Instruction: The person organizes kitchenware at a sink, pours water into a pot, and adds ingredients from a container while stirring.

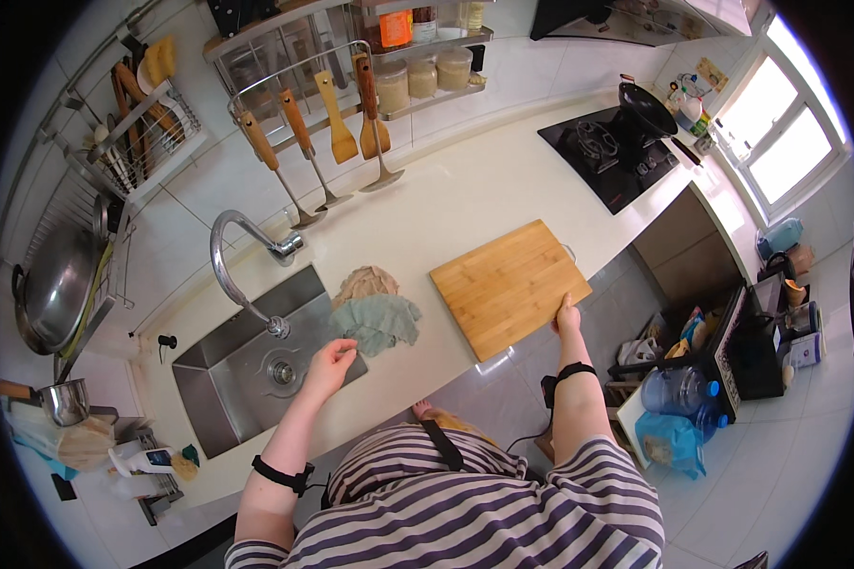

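My right hand (568, 314) grips the near right edge of a bamboo cutting board (509, 284), its thumb on top and its fingers hidden beneath. Part of the board lies over the pale countertop (462, 192), and its near side juts past the counter's edge. A metal handle loop shows at the board's far right end. My left hand (333, 363), fingers slightly curled and holding nothing, is over the near right part of the steel sink (242, 387). Just beyond its fingertips lies a crumpled green cloth (381, 323), touching a beige cloth (367, 283) behind it.
A chrome faucet (238, 263) arches over the sink. Ladles and spatulas hang from a rack (299, 67) on the wall. The black gas hob (605, 156) carries a wok (646, 110) at the back right. Large water bottles (676, 390) stand on a low shelf to the right.
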The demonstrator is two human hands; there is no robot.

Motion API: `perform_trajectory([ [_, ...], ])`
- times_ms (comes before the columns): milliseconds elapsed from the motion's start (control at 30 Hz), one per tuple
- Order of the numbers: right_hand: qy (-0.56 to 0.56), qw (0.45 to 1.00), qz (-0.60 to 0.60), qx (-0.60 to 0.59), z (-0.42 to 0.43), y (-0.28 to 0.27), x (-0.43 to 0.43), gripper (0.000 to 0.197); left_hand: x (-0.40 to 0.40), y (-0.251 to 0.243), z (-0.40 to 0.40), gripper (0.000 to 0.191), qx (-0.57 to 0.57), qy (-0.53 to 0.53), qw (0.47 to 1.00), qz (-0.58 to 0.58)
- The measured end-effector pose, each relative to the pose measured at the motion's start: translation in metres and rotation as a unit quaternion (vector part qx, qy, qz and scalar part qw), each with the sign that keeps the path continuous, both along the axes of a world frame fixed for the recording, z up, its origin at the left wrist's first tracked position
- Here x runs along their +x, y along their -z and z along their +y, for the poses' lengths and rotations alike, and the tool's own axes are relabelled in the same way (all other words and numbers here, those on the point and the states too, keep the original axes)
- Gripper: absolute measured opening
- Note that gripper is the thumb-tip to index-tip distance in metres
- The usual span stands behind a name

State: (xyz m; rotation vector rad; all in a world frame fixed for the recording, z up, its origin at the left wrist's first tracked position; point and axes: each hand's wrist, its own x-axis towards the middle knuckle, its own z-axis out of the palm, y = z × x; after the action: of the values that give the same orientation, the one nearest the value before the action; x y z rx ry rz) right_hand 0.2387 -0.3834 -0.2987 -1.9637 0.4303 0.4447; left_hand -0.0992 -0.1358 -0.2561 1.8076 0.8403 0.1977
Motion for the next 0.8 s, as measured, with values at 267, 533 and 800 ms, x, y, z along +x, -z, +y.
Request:
perform_trajectory([
  [267,-0.243,0.938,-0.030,-0.244,0.012,0.007,0.016,0.050,-0.001,0.011,0.003,0.020,0.015,-0.042,0.999,-0.002],
  [533,-0.523,0.773,-0.324,-0.154,0.122,-0.006,0.042,0.028,0.007,-0.029,0.039,0.022,0.115,-0.098,0.983,-0.104],
  [800,-0.648,0.622,-0.401,0.181,0.282,-0.175,-0.124,0.018,-0.043,-0.088,0.102,0.025,0.254,-0.322,0.875,-0.256],
])
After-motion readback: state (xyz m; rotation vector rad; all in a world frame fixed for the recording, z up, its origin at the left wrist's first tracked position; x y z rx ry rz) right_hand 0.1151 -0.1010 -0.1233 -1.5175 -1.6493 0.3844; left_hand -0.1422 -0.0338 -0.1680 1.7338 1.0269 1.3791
